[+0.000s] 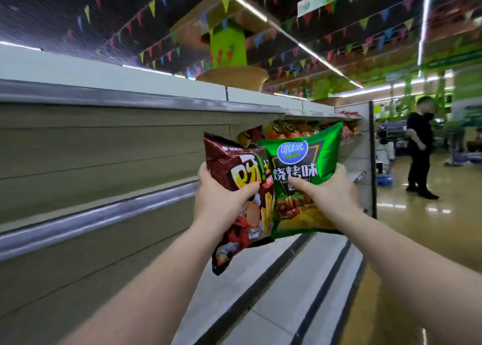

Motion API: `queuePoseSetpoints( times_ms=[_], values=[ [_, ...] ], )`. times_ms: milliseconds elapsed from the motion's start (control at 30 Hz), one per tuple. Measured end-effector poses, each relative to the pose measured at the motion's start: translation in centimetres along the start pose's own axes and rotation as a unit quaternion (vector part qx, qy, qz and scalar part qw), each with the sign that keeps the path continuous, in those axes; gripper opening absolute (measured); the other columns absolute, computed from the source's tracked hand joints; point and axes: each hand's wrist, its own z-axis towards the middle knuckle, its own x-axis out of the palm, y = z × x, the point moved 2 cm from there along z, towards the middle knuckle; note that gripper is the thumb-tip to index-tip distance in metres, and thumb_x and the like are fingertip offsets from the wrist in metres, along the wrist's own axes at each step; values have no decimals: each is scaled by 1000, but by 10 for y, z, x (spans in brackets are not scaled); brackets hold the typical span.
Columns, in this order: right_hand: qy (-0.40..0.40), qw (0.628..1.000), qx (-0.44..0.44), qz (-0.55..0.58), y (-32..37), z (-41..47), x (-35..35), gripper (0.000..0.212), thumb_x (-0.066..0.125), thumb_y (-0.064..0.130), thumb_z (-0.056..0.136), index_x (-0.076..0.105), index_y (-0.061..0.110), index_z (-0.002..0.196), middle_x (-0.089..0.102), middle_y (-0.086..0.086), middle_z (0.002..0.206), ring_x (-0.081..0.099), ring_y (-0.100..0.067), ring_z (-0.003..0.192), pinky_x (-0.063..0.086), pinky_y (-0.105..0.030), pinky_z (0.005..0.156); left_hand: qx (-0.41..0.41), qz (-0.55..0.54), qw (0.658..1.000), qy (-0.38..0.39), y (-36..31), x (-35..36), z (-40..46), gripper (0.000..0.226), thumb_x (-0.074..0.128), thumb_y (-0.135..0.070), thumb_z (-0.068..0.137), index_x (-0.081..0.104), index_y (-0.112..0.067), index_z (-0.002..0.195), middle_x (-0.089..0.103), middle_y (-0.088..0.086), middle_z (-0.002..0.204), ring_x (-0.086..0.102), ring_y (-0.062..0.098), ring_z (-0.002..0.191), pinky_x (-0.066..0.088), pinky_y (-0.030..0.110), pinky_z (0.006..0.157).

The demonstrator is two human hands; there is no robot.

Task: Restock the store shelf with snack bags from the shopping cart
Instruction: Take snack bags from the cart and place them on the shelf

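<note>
Now I am carrying two bags up to the long grey metal store shelf (109, 196), both in the air beside it. My left hand (219, 196) grips the shiny dark red snack bag (234, 167). My right hand (328, 190) grips the shiny green snack bag (310, 162). I think next I must turn and set them on a bare shelf board.

Brown snack bag (234, 188) overlapped by green snack bag (302, 177), both upright
</note>
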Motion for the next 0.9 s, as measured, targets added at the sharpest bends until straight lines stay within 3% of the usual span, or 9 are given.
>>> queuePoseSetpoints(
  times_ms=[267, 467, 600, 900],
  values=[
    [-23, 1000, -7, 2, -18, 79, 47, 73, 81, 48, 61, 48, 15, 117, 60, -4, 116, 55, -25, 109, 40, -32, 82, 5, 6, 1000, 1, 30, 31, 94, 88, 82, -33, 69, 29, -20, 138, 55, -6, 109, 56, 21, 110, 46, 42, 98],
    [-19, 1000, -10, 14, -49, 141, 68, 79, 81, 52, 57, 49, 15, 120, 61, -3, 115, 56, -23, 109, 43, -34, 89, 10, 18, 1000, -10, 45, 67, 135, 88, 82, -35, 69, 30, -24, 139, 53, -10, 109, 54, 15, 104, 44, 34, 94],
    [3, 1000, -22, 17, -66, 184, 71, 72, 80, 50, 62, 49, 17, 119, 61, -3, 118, 54, -25, 112, 39, -30, 84, 17, 27, 999, -22, 45, 98, 161, 90, 82, -33, 69, 28, -23, 140, 51, -11, 106, 54, 14, 102, 42, 30, 90],
    [75, 993, -85, 34, -93, 299, 77, 73, 79, 54, 60, 52, 18, 118, 61, -2, 118, 54, -23, 111, 37, -28, 81, 4, 34, 995, -97, 32, 166, 218, 92, 84, -39, 64, 32, -23, 137, 59, -7, 112, 58, 20, 109, 46, 43, 100]
  ],
)
